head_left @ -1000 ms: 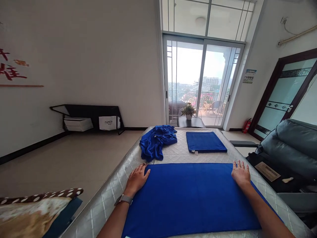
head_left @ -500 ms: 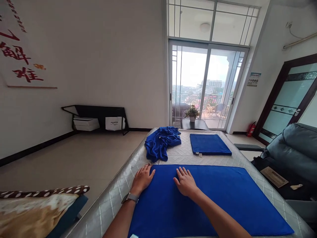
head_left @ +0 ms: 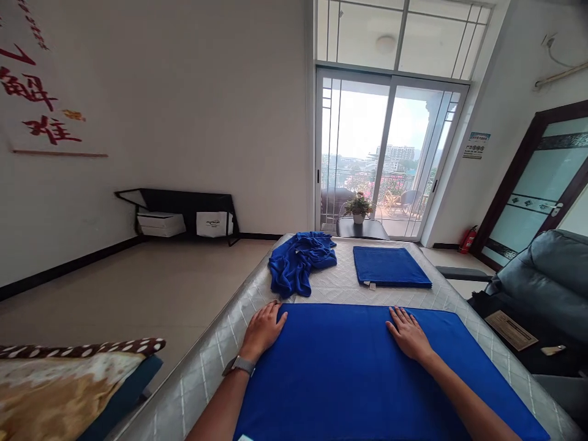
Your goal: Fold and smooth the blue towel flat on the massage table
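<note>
A blue towel (head_left: 340,361) lies spread flat on the mattress (head_left: 197,380) in front of me. My left hand (head_left: 264,331) rests at its far left corner, fingers stretched out; a watch is on that wrist. Flat on the towel's far right half, my right hand (head_left: 408,334) has its fingers spread near the far edge. Beyond the left hand is a crumpled blue towel (head_left: 298,263). A folded blue towel (head_left: 390,266) with a small white tag on its near edge sits farther right.
A patterned cushion or blanket (head_left: 68,392) is at the lower left. On the right stands a dark armchair (head_left: 546,282). Past the mattress are a potted plant (head_left: 358,208) on a chair and sliding glass doors. A black low rack (head_left: 184,211) stands by the wall.
My right hand has slid to the right across the spread towel, from near its middle to its right half. My left hand has stayed at the corner.
</note>
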`<state>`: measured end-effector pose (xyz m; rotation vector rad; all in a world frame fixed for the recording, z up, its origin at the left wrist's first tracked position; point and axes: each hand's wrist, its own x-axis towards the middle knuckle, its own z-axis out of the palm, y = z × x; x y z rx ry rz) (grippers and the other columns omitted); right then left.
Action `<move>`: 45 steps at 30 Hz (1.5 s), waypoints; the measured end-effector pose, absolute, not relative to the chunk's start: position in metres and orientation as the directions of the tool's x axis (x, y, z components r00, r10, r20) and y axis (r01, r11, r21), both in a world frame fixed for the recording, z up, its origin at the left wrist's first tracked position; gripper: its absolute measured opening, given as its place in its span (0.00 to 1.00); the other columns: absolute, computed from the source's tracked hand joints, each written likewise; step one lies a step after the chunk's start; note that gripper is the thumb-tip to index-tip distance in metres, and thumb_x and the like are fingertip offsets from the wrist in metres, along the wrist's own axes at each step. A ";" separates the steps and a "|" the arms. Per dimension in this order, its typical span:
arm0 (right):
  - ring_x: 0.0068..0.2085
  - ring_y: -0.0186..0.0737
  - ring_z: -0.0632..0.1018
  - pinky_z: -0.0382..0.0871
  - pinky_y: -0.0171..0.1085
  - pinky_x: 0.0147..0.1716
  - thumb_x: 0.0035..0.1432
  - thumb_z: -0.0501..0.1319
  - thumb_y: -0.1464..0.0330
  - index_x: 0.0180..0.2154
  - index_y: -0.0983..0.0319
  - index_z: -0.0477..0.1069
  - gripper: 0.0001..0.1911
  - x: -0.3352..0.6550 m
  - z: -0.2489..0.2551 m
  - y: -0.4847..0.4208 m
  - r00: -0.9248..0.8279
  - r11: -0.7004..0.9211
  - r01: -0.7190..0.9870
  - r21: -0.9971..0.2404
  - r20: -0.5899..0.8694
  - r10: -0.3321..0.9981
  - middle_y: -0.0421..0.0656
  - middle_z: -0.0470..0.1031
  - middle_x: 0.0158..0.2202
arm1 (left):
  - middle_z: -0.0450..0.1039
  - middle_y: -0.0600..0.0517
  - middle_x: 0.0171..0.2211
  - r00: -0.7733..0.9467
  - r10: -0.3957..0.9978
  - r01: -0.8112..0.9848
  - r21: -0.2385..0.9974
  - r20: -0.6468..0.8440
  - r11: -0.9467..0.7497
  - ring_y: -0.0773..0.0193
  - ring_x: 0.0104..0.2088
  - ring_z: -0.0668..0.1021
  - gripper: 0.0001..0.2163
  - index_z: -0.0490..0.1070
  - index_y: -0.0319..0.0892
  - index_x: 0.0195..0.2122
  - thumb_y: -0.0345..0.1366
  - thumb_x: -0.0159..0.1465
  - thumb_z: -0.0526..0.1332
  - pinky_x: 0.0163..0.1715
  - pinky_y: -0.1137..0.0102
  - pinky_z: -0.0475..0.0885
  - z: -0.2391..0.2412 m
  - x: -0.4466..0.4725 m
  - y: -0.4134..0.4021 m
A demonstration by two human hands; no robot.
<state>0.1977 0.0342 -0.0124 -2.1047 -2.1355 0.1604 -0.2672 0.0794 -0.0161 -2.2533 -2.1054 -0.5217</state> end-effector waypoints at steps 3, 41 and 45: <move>0.74 0.47 0.50 0.41 0.50 0.71 0.69 0.40 0.51 0.72 0.62 0.50 0.38 0.266 -0.019 0.033 0.114 -0.107 0.987 -0.120 0.048 0.992 0.46 0.48 0.75 | 0.66 0.38 0.66 0.033 0.971 0.971 0.222 0.238 -0.087 0.50 0.66 0.69 0.26 0.67 0.36 0.63 0.48 0.72 0.48 0.66 0.57 0.58 -0.015 -0.267 0.079; 0.69 0.56 0.61 0.49 0.56 0.68 0.64 0.44 0.57 0.61 0.63 0.70 0.32 0.347 -0.014 0.016 0.343 -0.327 0.939 -0.104 0.319 0.883 0.53 0.64 0.68 | 0.66 0.38 0.66 0.028 0.973 0.976 0.205 0.229 -0.077 0.50 0.66 0.68 0.26 0.68 0.36 0.63 0.48 0.73 0.46 0.66 0.57 0.59 -0.013 -0.264 0.078; 0.64 0.62 0.68 0.54 0.58 0.65 0.63 0.46 0.59 0.52 0.65 0.76 0.29 0.280 0.024 0.012 0.235 -0.098 0.887 -0.451 0.260 0.937 0.60 0.71 0.61 | 0.66 0.38 0.66 0.031 0.971 0.973 0.215 0.236 -0.083 0.49 0.66 0.68 0.26 0.68 0.36 0.63 0.47 0.73 0.47 0.65 0.56 0.59 -0.015 -0.264 0.079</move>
